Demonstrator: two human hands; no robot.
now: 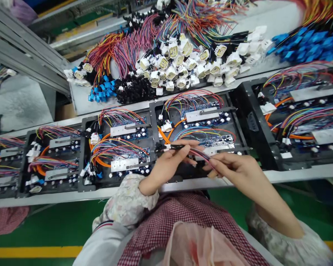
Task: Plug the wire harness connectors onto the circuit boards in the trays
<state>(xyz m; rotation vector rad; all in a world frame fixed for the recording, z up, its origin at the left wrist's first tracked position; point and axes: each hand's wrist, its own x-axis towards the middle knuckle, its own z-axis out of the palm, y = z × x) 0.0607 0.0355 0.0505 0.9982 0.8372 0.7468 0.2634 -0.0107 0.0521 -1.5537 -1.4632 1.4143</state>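
"Head view, just below the centre of the frame: wire bundle point(202, 154), stretched above an open tray point(154, 123). Held how?"

"Grasped at two places. Left hand point(168, 160) closed on the black section point(178, 146), with thumb on top; right hand point(233, 164) pinching the coloured strands, lower and further right in the frame."

"And how to handle it well?"

"Judging from this grip, best to steady with the left and smooth the strands with the right. Keep pressure light, never tug a single wire, and avoid sharp bends where black meets colour. Stay clear of the silver plate point(214, 150) and circuit board point(223, 140) underneath, for fear of snagging."

"Looks of the bundle?"

"Slim and loosely gathered, mostly pink and purple with darker strands among them. Slants down toward the right of the frame, then disappears behind fingers. Black at the left, close to a small white connector point(167, 147)."

"Joined to that connector?"

"Cannot tell; too small and partly covered."
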